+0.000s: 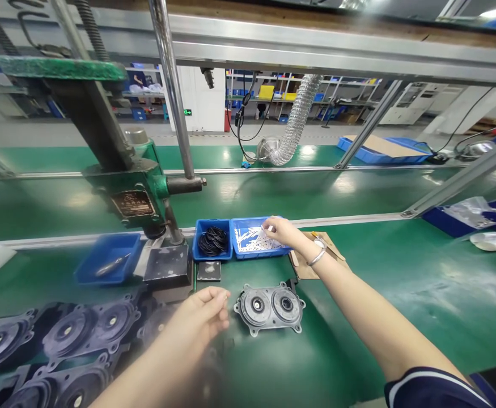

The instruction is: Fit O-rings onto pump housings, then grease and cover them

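Observation:
My right hand [283, 231] reaches over a shallow blue tray [248, 255] of small white sticks [256, 239]. Its thumb and fingers are pinched together, and whether a stick is between them is hidden. My left hand [199, 318] hovers at the left of a grey metal housing [270, 307], apart from it. Thumb and forefinger press together there, with perhaps a tiny pale bit at the tips, too small to name. The housing lies flat on the green table, two round bearing seats facing up.
A blue bin [212, 241] of black rings adjoins the tray. At left stands a green press [131, 192] above a dark block [166, 265]. More metal housings [92, 328] fill the lower left. Cardboard [319, 255] lies beneath my right wrist. Blue trays [464, 221] sit at far right.

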{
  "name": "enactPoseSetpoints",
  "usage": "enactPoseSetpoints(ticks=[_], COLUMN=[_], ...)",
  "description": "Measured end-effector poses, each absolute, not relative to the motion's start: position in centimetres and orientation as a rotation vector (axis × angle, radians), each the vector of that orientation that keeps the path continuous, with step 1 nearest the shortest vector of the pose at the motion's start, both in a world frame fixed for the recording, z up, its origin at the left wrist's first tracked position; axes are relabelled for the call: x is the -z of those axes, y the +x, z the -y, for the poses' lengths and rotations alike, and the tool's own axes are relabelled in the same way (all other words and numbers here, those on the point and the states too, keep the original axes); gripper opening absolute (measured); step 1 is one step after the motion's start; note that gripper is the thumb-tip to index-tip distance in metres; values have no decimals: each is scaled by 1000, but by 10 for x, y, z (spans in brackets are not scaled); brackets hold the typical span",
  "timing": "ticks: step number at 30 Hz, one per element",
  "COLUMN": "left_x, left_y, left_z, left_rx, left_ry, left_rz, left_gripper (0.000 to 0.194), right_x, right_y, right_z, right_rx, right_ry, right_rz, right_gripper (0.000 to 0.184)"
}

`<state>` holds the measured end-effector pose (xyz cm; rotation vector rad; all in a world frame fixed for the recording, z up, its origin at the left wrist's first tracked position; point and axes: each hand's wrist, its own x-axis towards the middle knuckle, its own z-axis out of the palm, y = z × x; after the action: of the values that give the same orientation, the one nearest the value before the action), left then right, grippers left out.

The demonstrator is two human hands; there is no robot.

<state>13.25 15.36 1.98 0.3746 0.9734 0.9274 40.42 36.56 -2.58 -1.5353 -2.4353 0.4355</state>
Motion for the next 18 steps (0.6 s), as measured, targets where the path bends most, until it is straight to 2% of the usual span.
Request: enactPoseSetpoints(ticks=[4,10,13,18], left_x=[-22,-20,-19,-15], left_y=[132,129,127,124], left_z=[-152,-149,-147,-147], left_rx=[-964,-999,-1004,-1004], left_ry=[341,333,347,352], left_rz=[-966,-938,-897,-823], left_gripper=[37,5,5,14], right_x=[18,-11,-29,-40], right_y=[400,379,362,338], right_z=[-362,-325,-286,-218], right_rx=[-729,-1098,-1221,-1421], right_ry=[-1444,-1171,-1049,-925], right_rz=[2223,1946,1871,1778], right_gripper=[21,47,45,30])
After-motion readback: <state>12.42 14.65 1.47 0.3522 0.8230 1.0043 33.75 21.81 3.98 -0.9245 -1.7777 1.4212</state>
